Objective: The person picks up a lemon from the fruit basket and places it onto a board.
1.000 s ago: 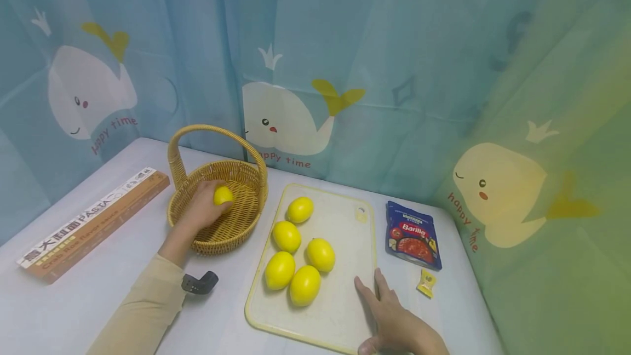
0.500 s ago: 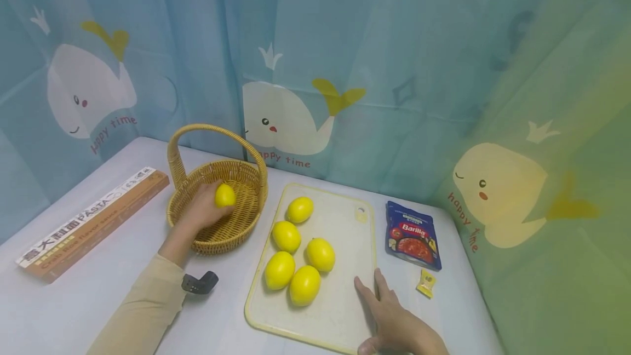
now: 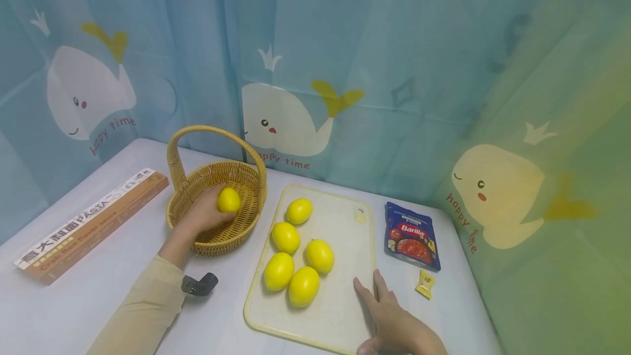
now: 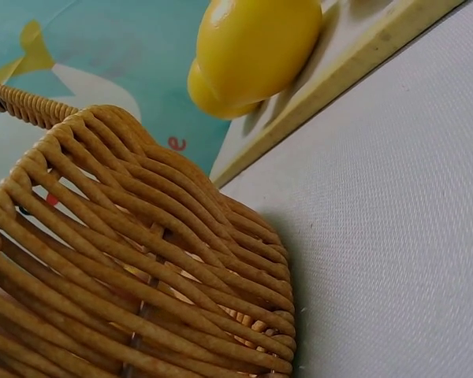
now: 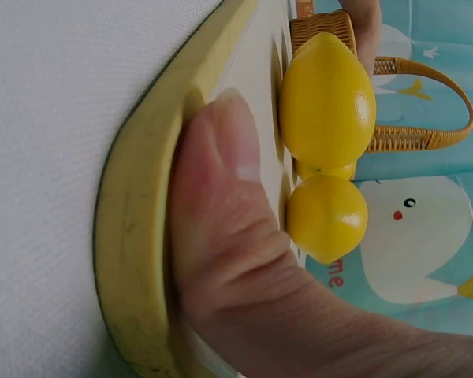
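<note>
My left hand [image 3: 203,213] reaches into a wicker basket [image 3: 217,248] and holds a yellow lemon [image 3: 229,200] above its bottom. The fingers behind the lemon are mostly hidden. In the left wrist view only the woven wall of the basket [image 4: 142,260] shows, and the hand is hidden behind it. Several more lemons [image 3: 304,287] lie at the left side of a white cutting board [image 3: 345,305] with a yellow rim. On the board's right edge rests my right hand [image 3: 394,316], fingers spread. Its thumb [image 5: 221,205] lies along the rim in the right wrist view.
A long pasta box [image 3: 98,223] lies left of the basket. To the right of the board are a blue Barilla sauce pouch [image 3: 412,236] and a small yellow packet [image 3: 425,284]. A whale-print curtain [image 3: 394,141] closes off the back and sides of the white table.
The lemon in my left hand has shifted slightly to the right inside the basket, and the hand has turned a little with it. My right hand stays in place on the board.
</note>
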The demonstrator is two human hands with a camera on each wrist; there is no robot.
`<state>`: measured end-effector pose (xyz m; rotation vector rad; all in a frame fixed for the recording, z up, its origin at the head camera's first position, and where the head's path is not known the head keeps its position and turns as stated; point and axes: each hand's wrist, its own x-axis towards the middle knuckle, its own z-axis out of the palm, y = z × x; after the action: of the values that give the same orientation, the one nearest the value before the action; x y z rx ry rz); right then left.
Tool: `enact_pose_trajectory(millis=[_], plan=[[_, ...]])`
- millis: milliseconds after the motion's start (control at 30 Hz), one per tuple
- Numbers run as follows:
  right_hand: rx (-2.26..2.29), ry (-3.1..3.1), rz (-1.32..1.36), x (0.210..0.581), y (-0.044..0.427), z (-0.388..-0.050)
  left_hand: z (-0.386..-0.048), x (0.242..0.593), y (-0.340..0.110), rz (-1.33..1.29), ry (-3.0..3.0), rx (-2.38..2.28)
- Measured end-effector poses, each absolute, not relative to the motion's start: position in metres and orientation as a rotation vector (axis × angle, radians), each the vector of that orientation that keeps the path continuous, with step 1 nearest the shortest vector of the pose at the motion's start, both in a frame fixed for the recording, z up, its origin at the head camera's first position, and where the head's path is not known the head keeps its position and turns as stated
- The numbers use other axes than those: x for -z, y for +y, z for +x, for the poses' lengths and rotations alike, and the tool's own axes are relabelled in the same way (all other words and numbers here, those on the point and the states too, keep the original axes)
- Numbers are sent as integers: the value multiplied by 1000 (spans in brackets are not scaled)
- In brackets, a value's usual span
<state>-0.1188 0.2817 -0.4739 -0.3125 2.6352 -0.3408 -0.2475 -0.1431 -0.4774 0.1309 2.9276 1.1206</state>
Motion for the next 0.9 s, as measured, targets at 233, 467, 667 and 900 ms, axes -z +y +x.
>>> enact_pose_trajectory(millis=[233, 467, 667, 900], plan=[[334, 2620, -270, 474, 281, -120, -248, 479, -141, 190, 2918, -1134], [323, 2609, -245, 474, 280, -122, -247, 480, -140, 327, 2932, -1103], [347, 2623, -291, 473, 281, -119, -247, 481, -140, 401, 2936, -1072], [336, 2624, -288, 474, 282, -120, -247, 480, -139, 472, 2920, -1043]])
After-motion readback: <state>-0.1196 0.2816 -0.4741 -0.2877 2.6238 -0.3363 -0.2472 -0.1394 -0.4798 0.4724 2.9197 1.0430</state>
